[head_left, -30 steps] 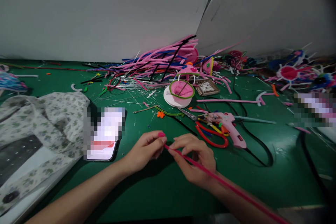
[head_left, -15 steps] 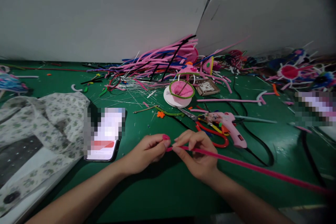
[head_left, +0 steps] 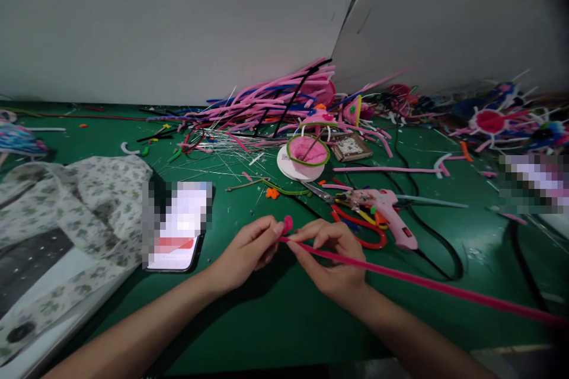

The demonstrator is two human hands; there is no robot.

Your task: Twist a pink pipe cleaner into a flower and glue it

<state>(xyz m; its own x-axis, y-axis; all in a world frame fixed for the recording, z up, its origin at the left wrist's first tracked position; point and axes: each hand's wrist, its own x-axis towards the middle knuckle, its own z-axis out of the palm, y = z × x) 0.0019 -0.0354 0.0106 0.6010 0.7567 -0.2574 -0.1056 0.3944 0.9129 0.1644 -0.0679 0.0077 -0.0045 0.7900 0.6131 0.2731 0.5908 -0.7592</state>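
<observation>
A long magenta pipe cleaner [head_left: 413,282] runs from my fingers out past the right edge of the view. Its small curled end [head_left: 288,224] stands up between my hands. My left hand [head_left: 249,249] pinches the strand close to that curl, between thumb and forefinger. Just to the right, my right hand [head_left: 333,254] grips the same strand with thumb and fingertips, the long part passing across its fingers. The two hands nearly touch, above the green table [head_left: 275,331].
Beyond my hands lie red-handled scissors [head_left: 362,240], a pink glue gun [head_left: 400,228] with its black cord, and a pink cup shape [head_left: 309,151] on a white disc. A phone [head_left: 178,231] and patterned cloth [head_left: 106,201] are left. Pink stems [head_left: 267,92] pile against the wall.
The curled end has risen and stands out more above my left fingertips. My left hand has shifted slightly up, and my right fingers have moved a little up and left along the strand.
</observation>
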